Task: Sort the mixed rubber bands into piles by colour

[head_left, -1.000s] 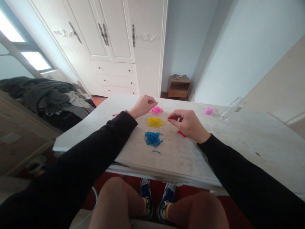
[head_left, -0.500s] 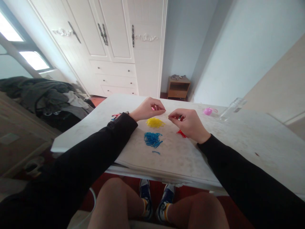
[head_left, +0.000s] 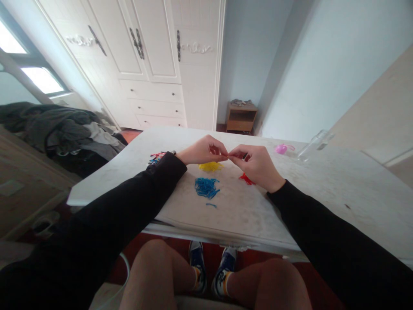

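Above the far side of the yellow pile of small bands [head_left: 210, 166], my left hand [head_left: 208, 149] is closed in a pinch. Its fingertips meet those of my right hand [head_left: 253, 163], also pinched. Whatever lies between the fingertips is too small to make out. Under my right hand a small red pile of bands [head_left: 247, 178] partly shows. Nearer to me is a blue pile of bands [head_left: 206, 188], with a single blue band [head_left: 211, 205] apart from it. Beside my left wrist sits a mixed-colour pile of bands [head_left: 157, 157], partly hidden by the sleeve.
A pink item [head_left: 284, 149] and a clear glass or plastic container [head_left: 314, 145] are at the far right of the white table [head_left: 322, 206]. Clothes [head_left: 71, 129] lie heaped at the left. A white wardrobe [head_left: 155, 47] and a small wooden cabinet [head_left: 241, 117] stand beyond the table.
My left hand has moved right and slightly down until its fingertips met those of my right hand. The piles look the same.
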Motion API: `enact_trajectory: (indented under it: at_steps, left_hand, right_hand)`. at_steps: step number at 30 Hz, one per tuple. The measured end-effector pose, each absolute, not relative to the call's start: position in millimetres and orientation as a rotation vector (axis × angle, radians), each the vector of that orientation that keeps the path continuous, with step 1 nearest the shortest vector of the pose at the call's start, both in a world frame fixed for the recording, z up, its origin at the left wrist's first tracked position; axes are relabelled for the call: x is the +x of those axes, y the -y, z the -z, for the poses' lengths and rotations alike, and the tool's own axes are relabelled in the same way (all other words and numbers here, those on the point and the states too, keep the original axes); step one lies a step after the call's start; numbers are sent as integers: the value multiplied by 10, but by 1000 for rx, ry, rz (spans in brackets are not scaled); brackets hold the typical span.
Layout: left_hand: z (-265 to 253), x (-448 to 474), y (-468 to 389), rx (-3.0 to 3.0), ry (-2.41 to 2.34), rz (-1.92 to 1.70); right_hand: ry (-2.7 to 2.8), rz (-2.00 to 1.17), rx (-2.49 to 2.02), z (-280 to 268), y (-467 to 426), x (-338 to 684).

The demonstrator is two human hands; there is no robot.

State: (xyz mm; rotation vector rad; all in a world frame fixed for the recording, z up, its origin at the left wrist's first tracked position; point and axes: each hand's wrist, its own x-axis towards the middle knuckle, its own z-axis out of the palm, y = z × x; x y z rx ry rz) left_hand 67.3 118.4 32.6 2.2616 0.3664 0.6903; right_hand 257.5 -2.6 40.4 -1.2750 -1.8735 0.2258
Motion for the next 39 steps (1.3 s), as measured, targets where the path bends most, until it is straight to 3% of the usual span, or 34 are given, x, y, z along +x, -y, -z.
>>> enact_trajectory:
  at_steps: [8,22,39]
  left_hand:
    - [-348,543,-1303,2539,-381,-679]
    - [-474,532,-1218,2526,-328,-665]
    - [-431,537,-1236,2510,-290,-698]
  right_hand:
    - [1734,-298,-1263,-388,-9,2588]
    - [1446,-1061,-910,-530,97,2531]
    - [1762,-993,-783,-657,253,2532]
